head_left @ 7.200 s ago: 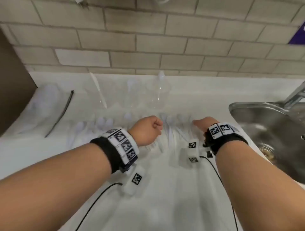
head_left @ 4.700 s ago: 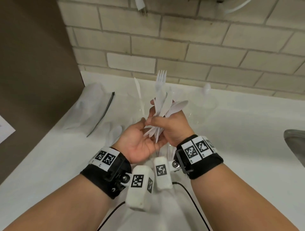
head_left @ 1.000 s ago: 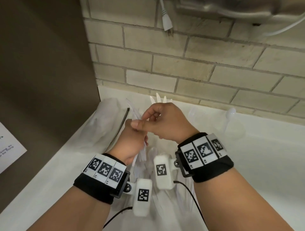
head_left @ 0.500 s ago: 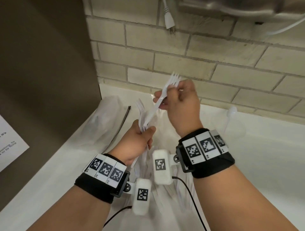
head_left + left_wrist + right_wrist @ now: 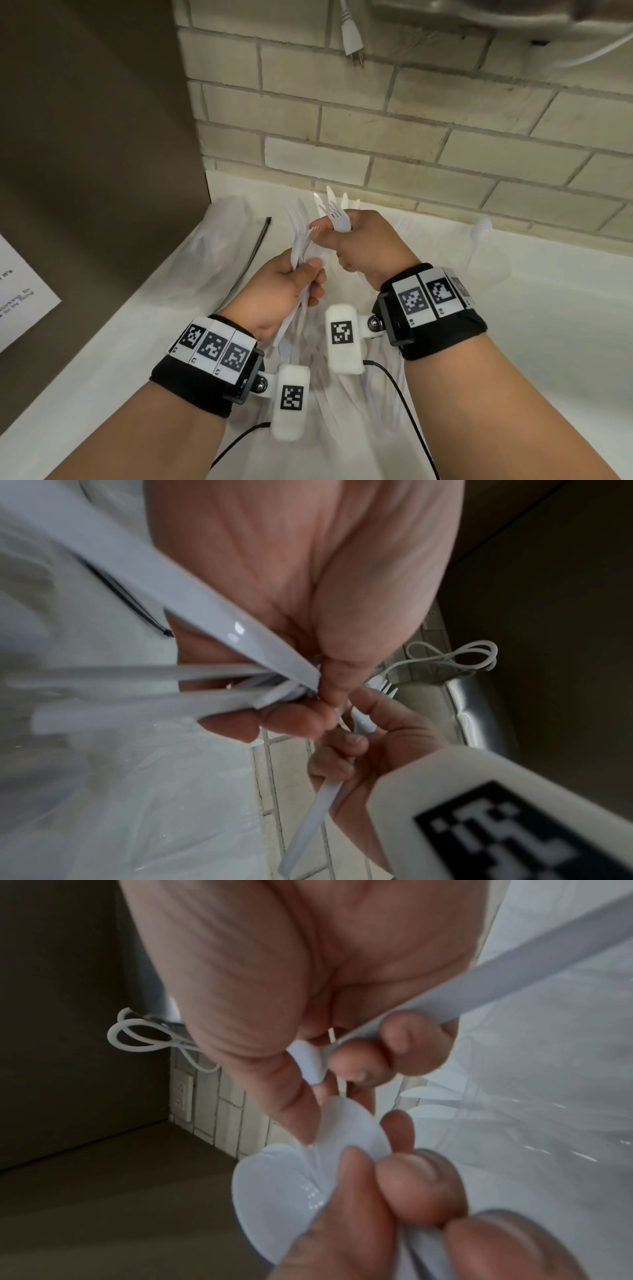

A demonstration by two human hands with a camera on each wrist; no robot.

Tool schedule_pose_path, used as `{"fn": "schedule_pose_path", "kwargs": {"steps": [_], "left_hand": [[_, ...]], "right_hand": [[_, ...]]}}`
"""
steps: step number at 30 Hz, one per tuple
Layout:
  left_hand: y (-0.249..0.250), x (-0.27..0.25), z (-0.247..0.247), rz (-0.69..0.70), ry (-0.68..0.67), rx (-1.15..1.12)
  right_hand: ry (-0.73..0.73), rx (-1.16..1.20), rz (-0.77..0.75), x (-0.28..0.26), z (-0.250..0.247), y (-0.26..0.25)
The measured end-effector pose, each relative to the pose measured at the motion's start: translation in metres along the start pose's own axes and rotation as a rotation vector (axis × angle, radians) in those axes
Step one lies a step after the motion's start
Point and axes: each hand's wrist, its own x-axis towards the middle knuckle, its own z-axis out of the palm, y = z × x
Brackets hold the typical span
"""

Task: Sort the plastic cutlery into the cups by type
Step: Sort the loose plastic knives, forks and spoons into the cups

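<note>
My left hand (image 5: 308, 274) grips a bundle of white plastic cutlery (image 5: 301, 240), forks and spoons fanned upward; its handles (image 5: 205, 691) cross the left wrist view. Just above it, my right hand (image 5: 329, 236) has its fingers curled round a single white fork (image 5: 337, 216), whose handle (image 5: 514, 969) runs past them. Spoon bowls (image 5: 291, 1177) of the bundle fill the lower right wrist view. Knife tips (image 5: 330, 197) stick up behind the right hand, their cup hidden. A clear cup (image 5: 486, 263) at the right holds one spoon (image 5: 481, 229).
More white cutlery (image 5: 325, 377) lies on the white counter (image 5: 513, 342) under my wrists. A clear plastic bag (image 5: 219, 240) and a black zip tie (image 5: 260, 236) lie at the left, beside a brown panel (image 5: 85, 171). A plug (image 5: 352, 37) hangs on the brick wall.
My right hand, which pulled one fork up out of the bundle, has come back down with it, close above the left hand. The left hand keeps its bundle.
</note>
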Motion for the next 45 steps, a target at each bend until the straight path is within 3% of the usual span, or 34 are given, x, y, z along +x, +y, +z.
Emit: {"fn": "schedule_pose_path", "kwargs": {"steps": [5, 9, 15, 20, 22, 25, 29, 32, 34, 39, 45], "left_hand": [[-0.001, -0.001, 0.001, -0.002, -0.007, -0.037], [0.0, -0.001, 0.0, 0.052, -0.024, 0.092], [-0.005, -0.005, 0.001, 0.119, -0.073, 0.313], [-0.004, -0.006, 0.004, 0.077, 0.01, 0.339], [-0.004, -0.004, 0.004, 0.068, 0.045, 0.361], [-0.004, 0.0, 0.003, 0.04, 0.104, 0.344], [-0.003, 0.002, 0.006, 0.032, 0.171, 0.423], [0.002, 0.002, 0.008, 0.056, 0.179, 0.475], [0.006, 0.002, 0.01, 0.063, 0.165, 0.462], [0.007, 0.0, 0.012, 0.096, 0.172, 0.5], [-0.004, -0.004, 0.009, 0.135, 0.136, 0.616]], "right_hand": [[0.009, -0.05, -0.101, 0.002, 0.004, 0.001], [0.09, -0.062, -0.175, 0.007, 0.006, 0.003], [0.321, -0.029, -0.278, 0.013, -0.002, -0.011], [0.548, 0.129, -0.457, 0.006, -0.013, -0.035], [0.545, 0.143, -0.492, 0.0, -0.016, -0.041], [0.427, 0.042, -0.446, -0.006, -0.015, -0.04], [0.269, -0.17, -0.276, 0.002, -0.004, -0.019], [0.175, -0.102, -0.105, 0.002, 0.007, -0.007], [0.147, -0.097, -0.08, 0.002, 0.014, -0.002], [0.199, -0.217, -0.169, 0.004, 0.022, -0.007], [0.411, -0.025, -0.303, 0.005, 0.009, -0.02]]}}
